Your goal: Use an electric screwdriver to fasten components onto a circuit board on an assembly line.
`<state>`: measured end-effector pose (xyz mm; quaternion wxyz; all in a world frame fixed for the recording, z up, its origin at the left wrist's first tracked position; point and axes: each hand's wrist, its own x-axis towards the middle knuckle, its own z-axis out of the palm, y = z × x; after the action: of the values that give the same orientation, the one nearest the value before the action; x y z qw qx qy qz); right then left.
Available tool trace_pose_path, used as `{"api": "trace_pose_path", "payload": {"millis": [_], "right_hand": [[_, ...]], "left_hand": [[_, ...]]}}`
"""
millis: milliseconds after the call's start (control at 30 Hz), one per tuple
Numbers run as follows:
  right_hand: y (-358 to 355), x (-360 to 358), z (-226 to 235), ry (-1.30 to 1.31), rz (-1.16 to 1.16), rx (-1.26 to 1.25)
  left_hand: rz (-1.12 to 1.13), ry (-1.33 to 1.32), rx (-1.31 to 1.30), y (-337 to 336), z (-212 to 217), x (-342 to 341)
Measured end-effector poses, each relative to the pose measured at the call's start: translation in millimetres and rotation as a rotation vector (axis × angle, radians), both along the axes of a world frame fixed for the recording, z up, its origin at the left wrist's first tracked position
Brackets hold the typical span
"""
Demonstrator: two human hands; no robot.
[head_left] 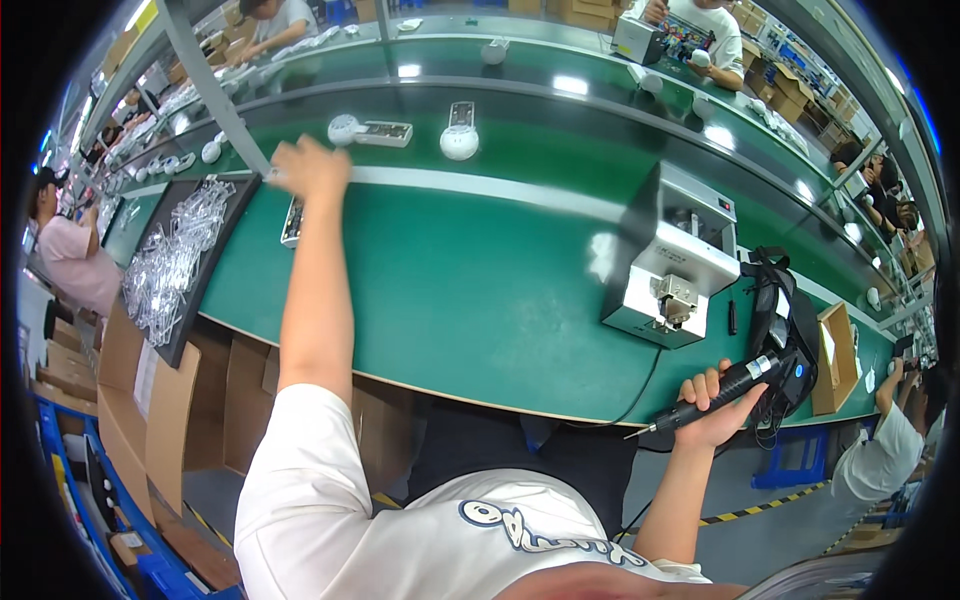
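My right hand (715, 415) is wrapped round a black electric screwdriver (735, 382), near the front edge of the green workbench (470, 290). Its thin bit points left, over the bench edge. My left arm stretches far across the bench, and my left hand (315, 168) is near the conveyor's edge, beside a grey upright post. Motion blurs its fingers, so I cannot tell if they hold anything. Partly hidden by that forearm, a white device with an open back (292, 222) lies on the bench. Just beyond the hand, a white round-headed device (343, 130) rests on the green conveyor, near another (460, 140).
A silver-grey boxy machine (670, 270) stands on the right of the bench, next to a black bag (785, 330) and a cardboard box (835, 360). At left, a dark tray (178, 345) holds clear plastic parts. Other people work across the conveyor.
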<state>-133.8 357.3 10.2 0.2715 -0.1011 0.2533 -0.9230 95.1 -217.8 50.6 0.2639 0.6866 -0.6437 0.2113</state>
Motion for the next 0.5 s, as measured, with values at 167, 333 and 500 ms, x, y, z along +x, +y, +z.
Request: {"api": "trace_pose_path", "payload": {"millis": [167,333,500], "right_hand": [[-1.4,-1.1,1.5,-0.005,0.013,-0.014],[-7.0,4.6,10.6,-0.101,-0.087,0.034],[-13.2,19.2,25.8,-0.108,-0.152,0.174]], "left_hand": [[-0.163,0.181,0.523,-16.7,2.3,26.2],[-0.844,0.17,0.861,106.9,51.1,-49.7],[-1.206,-0.12,0.759,206.5,34.4,-107.5]]}}
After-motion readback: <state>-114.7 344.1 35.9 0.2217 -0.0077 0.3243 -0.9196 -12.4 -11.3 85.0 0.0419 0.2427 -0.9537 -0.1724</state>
